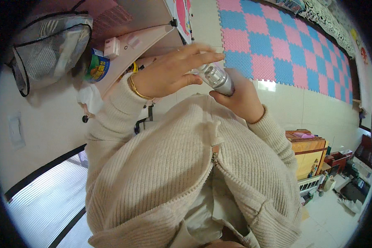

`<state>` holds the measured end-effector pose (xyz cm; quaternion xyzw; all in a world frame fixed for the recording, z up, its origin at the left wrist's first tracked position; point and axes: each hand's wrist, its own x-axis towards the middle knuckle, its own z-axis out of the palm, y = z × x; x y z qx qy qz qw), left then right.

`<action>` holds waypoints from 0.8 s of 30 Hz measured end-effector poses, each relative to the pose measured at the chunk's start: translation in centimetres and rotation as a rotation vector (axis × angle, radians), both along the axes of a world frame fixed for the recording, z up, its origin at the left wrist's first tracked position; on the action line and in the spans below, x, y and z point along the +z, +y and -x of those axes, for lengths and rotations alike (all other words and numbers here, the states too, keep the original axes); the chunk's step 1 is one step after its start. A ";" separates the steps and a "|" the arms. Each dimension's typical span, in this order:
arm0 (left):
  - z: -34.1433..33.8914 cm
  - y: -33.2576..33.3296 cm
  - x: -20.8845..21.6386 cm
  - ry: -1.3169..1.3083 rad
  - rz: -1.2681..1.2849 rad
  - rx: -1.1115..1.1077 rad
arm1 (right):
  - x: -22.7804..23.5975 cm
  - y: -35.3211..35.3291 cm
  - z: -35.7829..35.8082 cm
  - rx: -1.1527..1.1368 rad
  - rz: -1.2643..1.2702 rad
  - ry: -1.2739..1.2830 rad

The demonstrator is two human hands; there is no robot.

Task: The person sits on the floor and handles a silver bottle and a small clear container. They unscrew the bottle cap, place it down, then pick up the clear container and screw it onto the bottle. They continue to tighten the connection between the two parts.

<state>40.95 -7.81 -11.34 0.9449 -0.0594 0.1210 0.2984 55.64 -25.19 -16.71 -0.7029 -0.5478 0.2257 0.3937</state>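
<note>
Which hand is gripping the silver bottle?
The right hand, wrapped around the silver bottle. The left hand, with the gold bracelet at its wrist, is open near the bottle's top.

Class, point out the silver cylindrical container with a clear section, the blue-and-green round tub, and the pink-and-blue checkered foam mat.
Silver container [216,78], head view: middle of its visible side.
Round tub [98,69], head view: its printed side.
Foam mat [284,47], head view: tiles near its middle.
</note>
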 end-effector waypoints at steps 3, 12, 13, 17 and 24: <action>0.0 0.0 -0.3 0.342 0.151 0.093 | 0.0 -0.2 0.0 0.023 0.007 -0.135; 1.2 -1.7 -2.0 0.171 0.121 0.042 | -0.3 -0.9 0.2 0.143 0.119 -0.260; 1.4 -1.8 -2.6 0.198 0.157 0.044 | -0.3 -1.0 0.2 0.159 0.114 -0.264; 1.5 -1.5 -1.9 0.821 0.682 0.231 | -0.4 -1.2 0.5 0.179 0.104 -0.331; 2.3 -2.1 -3.6 0.606 0.737 0.204 | -0.8 -1.5 0.5 0.194 0.072 -0.322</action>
